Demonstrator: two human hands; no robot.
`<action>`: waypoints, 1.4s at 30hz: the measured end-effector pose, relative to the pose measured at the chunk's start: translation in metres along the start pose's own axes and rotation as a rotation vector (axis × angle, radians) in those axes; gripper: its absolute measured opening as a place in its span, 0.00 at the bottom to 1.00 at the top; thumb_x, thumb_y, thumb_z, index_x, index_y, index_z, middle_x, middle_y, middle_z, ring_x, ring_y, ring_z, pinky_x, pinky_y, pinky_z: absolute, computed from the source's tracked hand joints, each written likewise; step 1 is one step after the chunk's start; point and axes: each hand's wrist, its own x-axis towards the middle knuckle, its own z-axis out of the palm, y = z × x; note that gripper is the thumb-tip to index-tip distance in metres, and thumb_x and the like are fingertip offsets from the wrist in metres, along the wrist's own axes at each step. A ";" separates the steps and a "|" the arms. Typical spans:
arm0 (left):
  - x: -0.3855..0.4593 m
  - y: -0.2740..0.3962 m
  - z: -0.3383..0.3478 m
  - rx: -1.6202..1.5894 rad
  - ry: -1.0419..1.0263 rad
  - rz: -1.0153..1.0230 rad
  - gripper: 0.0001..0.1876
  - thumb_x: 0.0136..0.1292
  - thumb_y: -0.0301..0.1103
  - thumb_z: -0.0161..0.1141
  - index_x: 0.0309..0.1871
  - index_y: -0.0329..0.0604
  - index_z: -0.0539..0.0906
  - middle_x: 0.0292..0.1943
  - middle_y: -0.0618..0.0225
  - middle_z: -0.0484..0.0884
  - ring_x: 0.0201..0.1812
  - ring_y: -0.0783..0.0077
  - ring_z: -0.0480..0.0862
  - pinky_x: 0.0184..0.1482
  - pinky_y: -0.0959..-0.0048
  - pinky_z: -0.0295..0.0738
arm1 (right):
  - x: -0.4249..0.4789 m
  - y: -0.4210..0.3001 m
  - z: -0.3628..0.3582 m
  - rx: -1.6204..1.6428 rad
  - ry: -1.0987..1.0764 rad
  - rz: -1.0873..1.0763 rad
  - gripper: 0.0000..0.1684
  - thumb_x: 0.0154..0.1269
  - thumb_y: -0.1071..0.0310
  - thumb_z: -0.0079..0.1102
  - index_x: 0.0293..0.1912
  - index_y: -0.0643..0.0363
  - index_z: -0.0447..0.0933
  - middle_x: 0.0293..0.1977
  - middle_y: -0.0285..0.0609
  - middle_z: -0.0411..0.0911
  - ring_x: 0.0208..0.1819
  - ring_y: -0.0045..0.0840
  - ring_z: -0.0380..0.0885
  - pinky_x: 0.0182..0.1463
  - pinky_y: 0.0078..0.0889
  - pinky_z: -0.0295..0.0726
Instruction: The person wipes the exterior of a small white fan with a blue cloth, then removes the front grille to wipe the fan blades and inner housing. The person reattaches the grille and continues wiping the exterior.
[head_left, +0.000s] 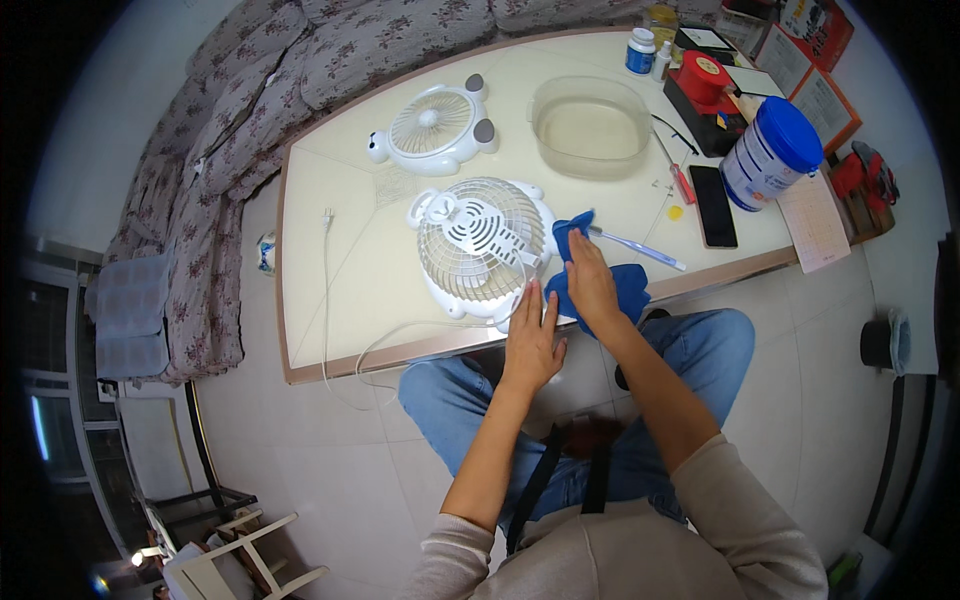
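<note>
A white electric fan body (480, 240) lies on the table with its rear grille and vented motor housing facing up. My left hand (534, 341) rests its fingers at the fan's lower right edge, beside the power cord. My right hand (592, 281) lies on a blue cloth (628, 291), just right of the fan; whether its fingers grip the cloth is unclear. A toothbrush (641, 249) lies right of that hand. Behind the fan body sits a detached animal-shaped front cover with a grille (431, 124). The cord's plug (327, 219) lies on the left part of the table.
A clear plastic basin (590, 127) stands at the back. To the right are a red-handled screwdriver (681, 182), small screws (661, 185), a black smartphone (713, 206), a blue-lidded tub (771, 154) and a red round container (703, 77). The wooden table edge (397, 358) is near my knees.
</note>
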 end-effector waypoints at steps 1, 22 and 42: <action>0.002 0.000 0.000 -0.005 -0.030 -0.017 0.39 0.46 0.30 0.66 0.65 0.31 0.64 0.69 0.38 0.54 0.70 0.42 0.55 0.70 0.57 0.52 | -0.003 -0.002 -0.002 0.003 -0.003 0.000 0.24 0.60 0.77 0.51 0.58 0.70 0.68 0.56 0.57 0.71 0.59 0.46 0.68 0.62 0.39 0.69; -0.045 -0.039 -0.013 0.079 0.135 -0.074 0.22 0.56 0.23 0.58 0.56 0.36 0.75 0.61 0.56 0.72 0.63 0.53 0.70 0.64 0.60 0.63 | -0.001 -0.001 -0.009 0.313 0.042 0.232 0.13 0.66 0.71 0.49 0.49 0.62 0.74 0.45 0.55 0.77 0.45 0.49 0.76 0.48 0.42 0.75; -0.077 -0.050 0.008 -0.219 0.601 -0.593 0.24 0.58 0.26 0.59 0.60 0.33 0.71 0.65 0.50 0.62 0.65 0.47 0.61 0.66 0.60 0.57 | 0.010 -0.030 0.010 0.070 -0.303 -0.109 0.32 0.55 0.73 0.60 0.60 0.69 0.64 0.59 0.58 0.65 0.60 0.48 0.63 0.63 0.42 0.63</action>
